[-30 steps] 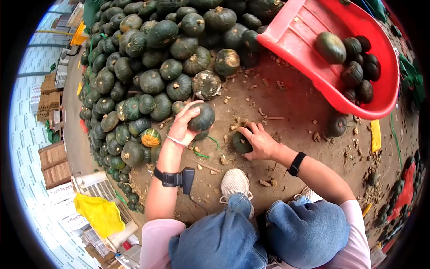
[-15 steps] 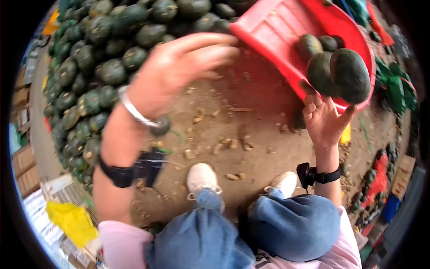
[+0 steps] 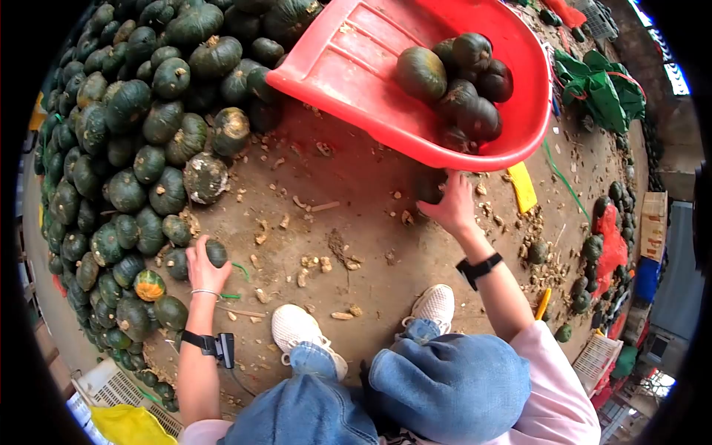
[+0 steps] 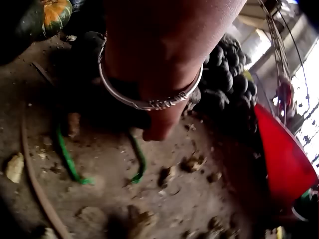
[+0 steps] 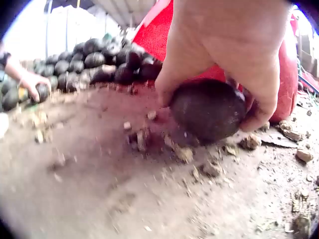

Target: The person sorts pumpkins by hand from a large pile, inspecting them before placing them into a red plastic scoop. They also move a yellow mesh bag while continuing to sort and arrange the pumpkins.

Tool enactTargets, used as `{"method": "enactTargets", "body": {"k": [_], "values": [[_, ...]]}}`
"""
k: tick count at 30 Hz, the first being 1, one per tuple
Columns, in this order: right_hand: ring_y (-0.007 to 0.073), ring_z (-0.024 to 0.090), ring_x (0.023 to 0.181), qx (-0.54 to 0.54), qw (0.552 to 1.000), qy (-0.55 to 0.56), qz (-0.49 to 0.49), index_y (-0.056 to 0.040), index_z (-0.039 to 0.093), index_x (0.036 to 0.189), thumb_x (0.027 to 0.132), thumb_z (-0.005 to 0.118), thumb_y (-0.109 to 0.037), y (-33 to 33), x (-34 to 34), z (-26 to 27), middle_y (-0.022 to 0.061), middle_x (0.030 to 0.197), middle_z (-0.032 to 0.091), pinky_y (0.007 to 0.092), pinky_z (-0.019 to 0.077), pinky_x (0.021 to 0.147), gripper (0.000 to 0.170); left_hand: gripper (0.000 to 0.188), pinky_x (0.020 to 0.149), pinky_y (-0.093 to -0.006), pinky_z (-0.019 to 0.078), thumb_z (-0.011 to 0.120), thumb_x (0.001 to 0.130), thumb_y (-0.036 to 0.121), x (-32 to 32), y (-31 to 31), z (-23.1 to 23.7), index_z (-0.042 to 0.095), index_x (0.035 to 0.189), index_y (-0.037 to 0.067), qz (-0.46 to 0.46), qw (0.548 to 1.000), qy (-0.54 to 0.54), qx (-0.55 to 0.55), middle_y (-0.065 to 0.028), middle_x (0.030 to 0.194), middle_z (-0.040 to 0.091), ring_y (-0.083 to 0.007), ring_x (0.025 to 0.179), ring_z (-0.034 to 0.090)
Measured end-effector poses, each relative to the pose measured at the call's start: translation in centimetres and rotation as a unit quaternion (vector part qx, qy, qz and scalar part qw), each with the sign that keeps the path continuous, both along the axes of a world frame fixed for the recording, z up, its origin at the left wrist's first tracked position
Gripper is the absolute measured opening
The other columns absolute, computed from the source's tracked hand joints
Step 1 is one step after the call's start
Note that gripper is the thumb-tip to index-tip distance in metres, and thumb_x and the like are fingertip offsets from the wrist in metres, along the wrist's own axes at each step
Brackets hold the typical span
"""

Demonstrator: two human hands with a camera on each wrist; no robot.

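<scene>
By the edge of the pile, my left hand (image 3: 207,269) grips a small dark green pumpkin (image 3: 216,253), its fingers over the left side. The left wrist view shows mostly the forearm and a silver bracelet (image 4: 149,103), and the held pumpkin is lost in shadow there. My right hand (image 3: 454,206) reaches below the rim of a red plastic tub (image 3: 356,44). Thumb and fingers span another dark pumpkin (image 5: 207,109) close over the floor. In the head view this pumpkin lies in the tub's shadow. Several dark green pumpkins (image 3: 421,73) lie inside the tub.
A tall pile of pumpkins (image 3: 126,189) fills the left side, with an orange-striped one (image 3: 149,285) low in it. Dry stem bits (image 3: 302,277) and green string (image 3: 241,271) litter the floor. A yellow strip (image 3: 522,187) lies right of the tub.
Two pumpkins seen above the tub half a second ago are no longer in the air. My left hand has returned down to the pile's edge; my right hand has lowered to a pumpkin beside the tub.
</scene>
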State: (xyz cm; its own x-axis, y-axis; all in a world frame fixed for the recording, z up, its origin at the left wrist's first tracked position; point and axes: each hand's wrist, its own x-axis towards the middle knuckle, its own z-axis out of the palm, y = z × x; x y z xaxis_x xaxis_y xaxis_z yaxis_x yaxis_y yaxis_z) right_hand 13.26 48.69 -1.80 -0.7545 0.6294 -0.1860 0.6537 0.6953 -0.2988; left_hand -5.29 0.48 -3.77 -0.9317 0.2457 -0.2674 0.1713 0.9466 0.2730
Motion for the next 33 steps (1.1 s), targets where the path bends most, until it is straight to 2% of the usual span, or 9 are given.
{"method": "enactTargets", "body": {"k": [3, 5, 9, 10, 13, 18, 23, 30, 33], "values": [[0.0332, 0.057, 0.111, -0.475, 0.859, 0.100, -0.165, -0.0050, 0.040, 0.138, 0.074, 0.070, -0.043, -0.6, 2.2, 0.7, 0.0171, 0.130, 0.053, 0.0462, 0.0465, 0.091, 0.080, 0.061, 0.078, -0.0400, 0.0528, 0.070, 0.076, 0.029, -1.0, -0.8, -0.6, 0.044, 0.126, 0.007, 0.116, 0.930, -0.192, 0.291, -0.0129, 0.105, 0.059, -0.0301, 0.088, 0.063], [0.0321, 0.056, 0.116, -0.796, 0.537, 0.128, -0.248, -0.0114, 0.038, 0.142, 0.082, 0.056, -0.055, -2.9, 2.5, 3.2, 0.0152, 0.133, 0.053, 0.0447, 0.0500, 0.087, 0.076, 0.058, 0.065, -0.0355, 0.0534, 0.066, 0.079, 0.035, -0.3, 2.5, 3.9, 0.044, 0.125, 0.007, 0.175, 0.839, -0.333, 0.393, -0.0111, 0.102, 0.060, -0.0250, 0.078, 0.063], [0.0447, 0.060, 0.105, -0.938, 0.285, 0.129, -0.151, -0.0127, 0.039, 0.142, 0.085, 0.046, -0.059, -5.4, 2.3, 2.1, 0.0220, 0.132, 0.052, 0.0442, 0.0564, 0.075, 0.074, 0.059, 0.050, -0.0270, 0.0499, 0.059, 0.079, 0.047, 0.0, 8.8, 8.9, 0.045, 0.123, 0.009, 0.129, 0.787, -0.421, 0.431, -0.0150, 0.094, 0.064, -0.0172, 0.061, 0.060], [0.0491, 0.062, 0.088, -0.923, 0.300, 0.140, -0.193, -0.0203, 0.037, 0.143, 0.081, 0.050, -0.059, -6.2, 1.7, 3.2, 0.0328, 0.131, 0.044, 0.0416, 0.0589, 0.063, 0.074, 0.061, 0.049, -0.0263, 0.0487, 0.059, 0.078, 0.047, -0.2, 9.9, 9.8, 0.045, 0.124, 0.009, 0.111, 0.787, -0.422, 0.436, -0.0149, 0.094, 0.064, -0.0165, 0.060, 0.060], [0.0497, 0.062, 0.087, -0.938, 0.252, 0.144, -0.190, -0.0227, 0.034, 0.144, 0.081, 0.050, -0.059, -6.9, 0.9, 4.4, 0.0338, 0.131, 0.043, 0.0449, 0.0594, 0.063, 0.074, 0.066, 0.046, -0.0241, 0.0454, 0.060, 0.076, 0.048, -0.7, 12.8, 12.0, 0.044, 0.127, 0.009, 0.059, 0.789, -0.414, 0.450, -0.0143, 0.093, 0.064, -0.0144, 0.058, 0.058], [0.0499, 0.057, 0.103, -0.924, 0.316, 0.170, -0.131, -0.0230, 0.033, 0.144, 0.079, 0.058, -0.053, -7.7, 0.2, 5.6, 0.0301, 0.135, 0.043, 0.0535, 0.0551, 0.080, 0.076, 0.065, 0.049, -0.0233, 0.0446, 0.062, 0.080, 0.040, -1.3, 18.2, 15.6, 0.041, 0.133, 0.008, 0.032, 0.807, -0.353, 0.472, -0.0092, 0.104, 0.061, -0.0128, 0.067, 0.057], [0.0332, 0.050, 0.124, -0.910, 0.371, 0.161, -0.090, -0.0148, 0.036, 0.143, 0.083, 0.067, -0.042, -8.7, 0.4, 4.5, 0.0132, 0.141, 0.045, 0.0540, 0.0436, 0.100, 0.073, 0.096, 0.098, -0.0431, 0.0450, 0.069, 0.081, 0.045, -1.1, 23.7, 19.7, 0.017, 0.150, 0.003, -0.100, 0.681, -0.375, 0.621, -0.0234, 0.149, 0.029, -0.0346, 0.127, 0.047], [0.0244, 0.060, 0.109, -0.747, 0.626, 0.150, -0.164, -0.0033, 0.044, 0.134, 0.079, 0.069, -0.035, -5.7, 5.3, 4.4, 0.0126, 0.123, 0.057, 0.0399, 0.0526, 0.091, 0.068, 0.052, 0.092, -0.0379, 0.0488, 0.068, 0.084, 0.024, -4.7, 11.3, 11.5, 0.051, 0.128, 0.001, -0.089, 0.938, -0.149, 0.299, -0.0164, 0.124, 0.057, -0.0286, 0.110, 0.059], [0.0270, 0.060, 0.109, -0.748, 0.576, 0.178, -0.278, -0.0077, 0.047, 0.133, 0.082, 0.064, -0.031, -1.0, 12.7, 1.7, 0.0115, 0.123, 0.057, 0.0481, 0.0535, 0.088, 0.059, 0.052, 0.093, -0.0428, 0.0468, 0.069, 0.077, 0.022, -4.1, 0.9, 7.1, 0.054, 0.124, 0.004, -0.139, 0.984, 0.095, 0.059, -0.0200, 0.116, 0.057, -0.0386, 0.105, 0.056]]}}
